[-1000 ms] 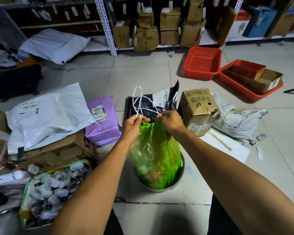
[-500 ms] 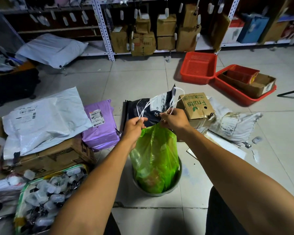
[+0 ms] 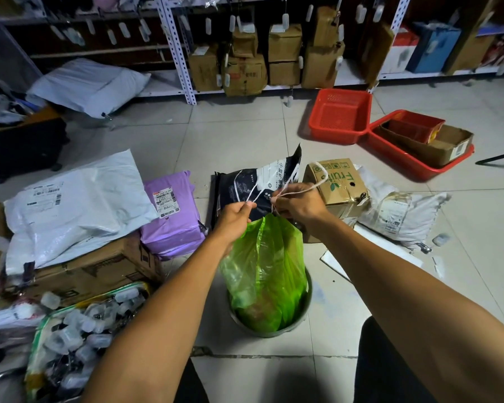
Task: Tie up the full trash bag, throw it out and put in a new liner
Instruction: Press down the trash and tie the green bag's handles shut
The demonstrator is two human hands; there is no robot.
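A full green trash bag (image 3: 266, 266) stands in a round grey bin (image 3: 304, 314) on the tiled floor, its top gathered to a neck. White drawstrings (image 3: 317, 180) run up from that neck. My left hand (image 3: 235, 215) pinches one drawstring end at the bag's left. My right hand (image 3: 298, 203) grips the other strand, which loops up to the right over the cardboard box. Both hands sit just above the bag mouth, close together. No new liner is in view.
A black parcel (image 3: 250, 187) and a "Fruit" cardboard box (image 3: 339, 183) lie just behind the bin. Purple (image 3: 172, 219) and white (image 3: 73, 205) mailers lie left, red baskets (image 3: 341, 116) far right, and shelving (image 3: 245, 53) along the back. A bag of small containers (image 3: 79, 333) sits near left.
The drawstring loops have been drawn out from a tall loop above my hands to lie across to the right. My right hand has shifted right, and the bag's neck is narrower.
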